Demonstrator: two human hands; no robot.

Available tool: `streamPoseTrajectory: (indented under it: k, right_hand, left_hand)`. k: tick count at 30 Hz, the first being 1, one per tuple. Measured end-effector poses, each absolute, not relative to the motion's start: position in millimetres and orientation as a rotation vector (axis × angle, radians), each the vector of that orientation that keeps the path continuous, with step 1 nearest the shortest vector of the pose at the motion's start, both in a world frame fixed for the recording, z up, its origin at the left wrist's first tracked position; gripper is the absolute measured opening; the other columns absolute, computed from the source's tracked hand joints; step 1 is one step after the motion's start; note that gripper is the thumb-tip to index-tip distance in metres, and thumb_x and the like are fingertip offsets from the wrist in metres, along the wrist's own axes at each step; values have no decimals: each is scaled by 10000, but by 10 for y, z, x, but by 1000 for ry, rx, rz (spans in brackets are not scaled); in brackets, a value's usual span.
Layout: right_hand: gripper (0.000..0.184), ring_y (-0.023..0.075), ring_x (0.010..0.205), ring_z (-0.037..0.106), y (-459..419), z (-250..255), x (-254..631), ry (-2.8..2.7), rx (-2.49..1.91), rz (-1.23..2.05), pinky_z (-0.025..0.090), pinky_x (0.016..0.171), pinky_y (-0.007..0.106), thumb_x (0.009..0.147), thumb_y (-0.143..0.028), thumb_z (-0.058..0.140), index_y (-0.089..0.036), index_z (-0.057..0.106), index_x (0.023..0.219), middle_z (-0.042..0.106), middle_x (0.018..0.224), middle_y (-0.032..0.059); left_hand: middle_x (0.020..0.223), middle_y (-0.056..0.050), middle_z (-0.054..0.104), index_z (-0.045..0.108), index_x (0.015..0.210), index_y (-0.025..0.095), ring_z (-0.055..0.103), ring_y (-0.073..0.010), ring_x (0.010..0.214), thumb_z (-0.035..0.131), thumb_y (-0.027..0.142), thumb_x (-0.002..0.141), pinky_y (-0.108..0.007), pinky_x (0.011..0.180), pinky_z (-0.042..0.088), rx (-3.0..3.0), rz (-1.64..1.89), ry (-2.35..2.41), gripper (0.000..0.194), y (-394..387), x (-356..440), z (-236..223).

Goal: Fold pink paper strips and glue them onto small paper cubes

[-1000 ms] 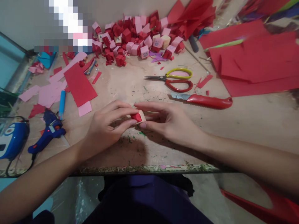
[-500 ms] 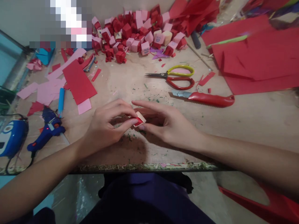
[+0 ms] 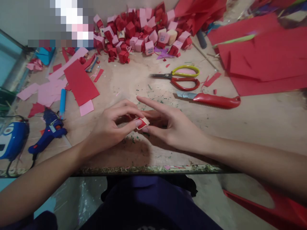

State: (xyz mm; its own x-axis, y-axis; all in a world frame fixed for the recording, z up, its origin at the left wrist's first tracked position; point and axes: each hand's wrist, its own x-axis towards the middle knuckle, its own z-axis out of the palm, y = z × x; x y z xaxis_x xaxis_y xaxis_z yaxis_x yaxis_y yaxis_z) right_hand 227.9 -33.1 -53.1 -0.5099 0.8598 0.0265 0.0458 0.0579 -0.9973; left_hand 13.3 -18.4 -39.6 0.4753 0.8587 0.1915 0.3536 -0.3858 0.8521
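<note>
A small cube part-wrapped in red paper (image 3: 143, 122) sits between my two hands just above the wooden table (image 3: 263, 121). My left hand (image 3: 112, 127) pinches it with thumb and curled fingers. My right hand (image 3: 170, 126) grips it from the other side with thumb and lower fingers, while its forefinger points out straight over the left hand. A heap of finished red and pink cubes (image 3: 141, 35) lies at the table's far edge.
Yellow and red scissors (image 3: 182, 78) and a red-handled cutter (image 3: 211, 100) lie beyond my right hand. Red paper sheets (image 3: 263, 60) cover the right side. At left are a red strip (image 3: 80, 82), pink scraps (image 3: 48, 92), a blue pen (image 3: 62, 99) and a blue glue gun (image 3: 48, 132).
The cube has turned a little between my fingers. My right forefinger has lifted off it and stretched out straight. The view has shifted slightly.
</note>
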Motion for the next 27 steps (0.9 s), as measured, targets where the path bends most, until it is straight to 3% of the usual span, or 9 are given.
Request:
streamPoseTrajectory:
  k: [4,7,12,15,17,23,27]
  right_hand:
    - [709,250,1217,709,-322,-538,2266,-1613,-861,1547,566,1074,444,910,-170,723,-243,476,1571,727,1360,95]
    - [536,231,1149,733,-299,-523,2252,-1547,-866,1587,570,1048,401,898,-160,732,-219,645,1423,773,1246,73]
    - [388,190,805,731,-283,-458,2251,-1417,-1060,1680,594,716,323,883,-211,755,-194,723,1269,779,886,25]
    - [394,136,590,624,-290,-445,2253,-1327,-1082,1736,478,521,257,857,-203,778,-217,706,1245,726,756,-19]
    - [395,114,539,580,-291,-450,2254,-1250,-1063,1790,414,470,230,854,-190,778,-225,688,1237,712,725,-32]
    - [398,201,835,739,-254,-465,2271,-1291,-1032,1827,603,717,326,829,-201,807,-214,720,1218,789,897,27]
    - [428,195,822,742,-240,-457,2290,-1347,-1060,1802,621,751,344,840,-242,807,-204,730,1259,803,930,42]
  left_hand:
    - [1071,-28,718,767,974,224,696,-165,1037,716,195,935,-256,822,591,1907,828,1038,71,-187,153,-397]
    - [1036,-22,719,753,1027,218,708,-146,952,729,197,925,-243,777,604,1892,890,1053,107,-187,149,-423]
    - [1030,-22,704,708,1053,205,701,-138,915,752,130,889,-253,770,605,2085,1053,1045,186,-187,100,-410]
    - [1035,-35,727,716,1035,217,692,-157,949,759,108,878,-289,809,599,2360,1085,998,196,-187,84,-373]
    - [1047,-42,735,730,1056,221,693,-153,935,743,104,893,-296,815,596,2480,1087,946,201,-182,79,-363]
    - [1080,-51,736,754,1097,213,688,-143,956,725,152,940,-275,830,587,2615,1088,849,171,-135,22,-416]
    - [1128,-83,733,738,1149,178,683,-160,998,747,169,929,-304,890,576,2650,1085,780,220,-122,-15,-442]
